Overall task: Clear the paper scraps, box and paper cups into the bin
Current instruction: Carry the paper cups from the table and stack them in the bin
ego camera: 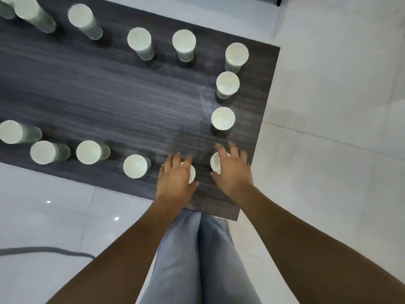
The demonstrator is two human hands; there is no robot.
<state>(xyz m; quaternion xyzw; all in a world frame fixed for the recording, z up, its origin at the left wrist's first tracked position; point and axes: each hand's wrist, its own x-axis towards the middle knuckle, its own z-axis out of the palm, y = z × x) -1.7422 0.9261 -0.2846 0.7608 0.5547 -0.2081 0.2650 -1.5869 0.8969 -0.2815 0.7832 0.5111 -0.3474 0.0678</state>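
— What are the hands doing?
— The left hand (175, 178) lies over a paper cup (192, 172) at the near edge of the dark surface (109, 95), fingers (175, 160) spread and only loosely bent; it seems to touch the rim, though the blur makes a grasp hard to tell.
— And the other?
— The right hand (233, 172) covers the corner cup (215, 162), fingers relaxed, not clenched. More cups line both edges.
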